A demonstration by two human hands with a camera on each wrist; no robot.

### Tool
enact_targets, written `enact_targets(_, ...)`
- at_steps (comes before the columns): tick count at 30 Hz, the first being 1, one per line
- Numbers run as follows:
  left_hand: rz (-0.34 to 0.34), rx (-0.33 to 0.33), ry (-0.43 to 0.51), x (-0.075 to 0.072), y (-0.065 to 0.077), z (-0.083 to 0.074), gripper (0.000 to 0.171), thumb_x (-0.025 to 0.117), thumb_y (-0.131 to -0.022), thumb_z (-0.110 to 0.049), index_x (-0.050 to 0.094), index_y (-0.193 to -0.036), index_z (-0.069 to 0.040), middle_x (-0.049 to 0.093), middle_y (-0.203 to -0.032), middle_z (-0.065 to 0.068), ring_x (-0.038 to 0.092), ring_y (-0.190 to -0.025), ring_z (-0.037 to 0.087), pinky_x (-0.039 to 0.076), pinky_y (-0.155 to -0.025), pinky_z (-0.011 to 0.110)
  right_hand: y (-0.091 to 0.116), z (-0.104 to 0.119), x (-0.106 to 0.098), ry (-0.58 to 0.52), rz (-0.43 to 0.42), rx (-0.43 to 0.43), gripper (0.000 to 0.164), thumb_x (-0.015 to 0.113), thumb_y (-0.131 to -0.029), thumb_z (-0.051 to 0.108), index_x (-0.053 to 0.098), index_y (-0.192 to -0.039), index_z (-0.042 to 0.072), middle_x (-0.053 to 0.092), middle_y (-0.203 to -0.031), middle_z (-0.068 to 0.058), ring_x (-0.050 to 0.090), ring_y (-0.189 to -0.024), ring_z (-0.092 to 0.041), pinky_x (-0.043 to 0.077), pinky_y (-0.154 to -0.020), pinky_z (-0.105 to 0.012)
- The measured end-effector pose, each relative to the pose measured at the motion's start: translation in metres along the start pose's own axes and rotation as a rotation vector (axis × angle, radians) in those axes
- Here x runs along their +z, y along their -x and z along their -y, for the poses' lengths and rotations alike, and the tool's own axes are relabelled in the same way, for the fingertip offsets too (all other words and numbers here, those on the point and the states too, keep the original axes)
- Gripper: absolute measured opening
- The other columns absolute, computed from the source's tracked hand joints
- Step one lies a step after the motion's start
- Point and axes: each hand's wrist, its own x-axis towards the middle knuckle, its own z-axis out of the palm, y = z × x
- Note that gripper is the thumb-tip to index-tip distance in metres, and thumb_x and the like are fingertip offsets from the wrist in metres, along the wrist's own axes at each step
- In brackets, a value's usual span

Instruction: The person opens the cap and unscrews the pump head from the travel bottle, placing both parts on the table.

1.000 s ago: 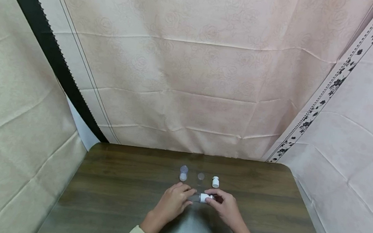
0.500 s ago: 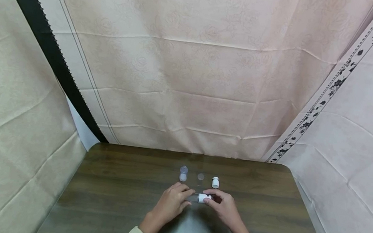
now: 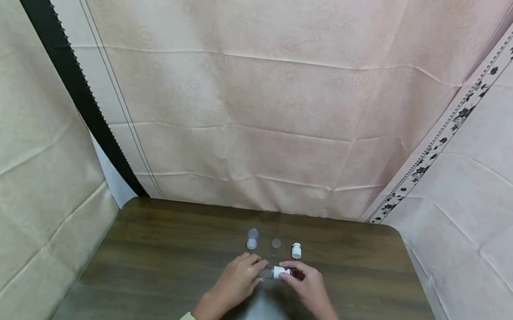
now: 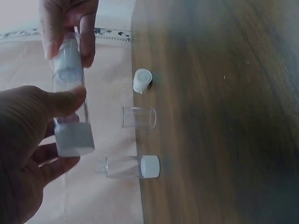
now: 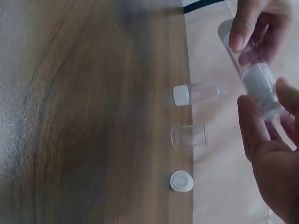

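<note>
Both hands hold a small clear bottle with a white base [image 4: 74,140], raised between them over the table. My left hand [image 3: 233,281] grips the clear body toward the base, thumb across it. At the other end, the fingers and thumb of my right hand [image 3: 310,285] pinch a white, clear-walled top part [image 5: 260,85], in line with the body. Beyond the hands stand a second clear bottle [image 5: 202,93] with a white base and bare neck, a clear cylindrical cap [image 5: 189,135], and a white pump head [image 4: 142,80].
The wooden table [image 3: 153,254] ends at a straight far edge just behind the three standing things. Pale cloth hangings [image 3: 263,102] enclose the table at the back and on both sides.
The right hand and the white top part have shifted slightly left, toward the left hand. Both hands keep their grip; the things on the table have stayed put.
</note>
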Motion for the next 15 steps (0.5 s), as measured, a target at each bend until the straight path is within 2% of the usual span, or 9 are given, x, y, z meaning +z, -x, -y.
enact_targets(3, -0.007, 0.010, -0.067, 0.0013, -0.0018, -0.0027, 0.037, 0.086, -0.086, -0.023, 0.074, -0.119, -0.012, 0.073, -0.111, 0.001, 0.067, -0.096, 0.016, 0.058, -0.084, 0.031, 0.0002, 0.0017, 0.0039, 0.016, -0.046, 0.004, 0.023, 0.085, -0.085, 0.017, 0.079, -0.105, 0.009, 0.078, -0.098, -0.003, 0.066, -0.083, -0.002, 0.055, -0.072, -0.020)
enact_targets(7, -0.010, 0.022, -0.107, 0.0024, -0.0031, -0.0048, 0.037, 0.086, -0.086, -0.020, 0.073, -0.120, -0.011, 0.073, -0.113, 0.002, 0.068, -0.099, 0.016, 0.059, -0.084, 0.032, 0.0009, 0.0024, 0.0060, 0.026, -0.060, 0.013, 0.021, 0.085, -0.085, 0.015, 0.079, -0.104, 0.009, 0.077, -0.097, -0.002, 0.066, -0.082, -0.003, 0.055, -0.071, -0.020)
enact_targets(12, -0.001, 0.018, -0.072, 0.0037, -0.0022, -0.0055, 0.039, 0.086, -0.086, -0.016, 0.073, -0.122, -0.013, 0.073, -0.110, 0.002, 0.069, -0.093, 0.015, 0.058, -0.076, 0.031, 0.0016, 0.0028, 0.0050, 0.037, -0.039, 0.029, 0.020, 0.085, -0.084, 0.017, 0.080, -0.103, 0.016, 0.077, -0.098, -0.002, 0.065, -0.081, -0.004, 0.054, -0.070, -0.021)
enact_targets(15, 0.001, 0.005, -0.034, 0.0029, -0.0008, -0.0048, 0.037, 0.086, -0.086, -0.017, 0.073, -0.121, -0.014, 0.073, -0.109, 0.002, 0.069, -0.092, 0.015, 0.058, -0.076, 0.031, 0.0020, 0.0028, 0.0038, 0.024, -0.021, 0.036, 0.021, 0.086, -0.084, 0.017, 0.079, -0.104, 0.016, 0.077, -0.099, -0.001, 0.065, -0.082, -0.004, 0.054, -0.072, -0.021)
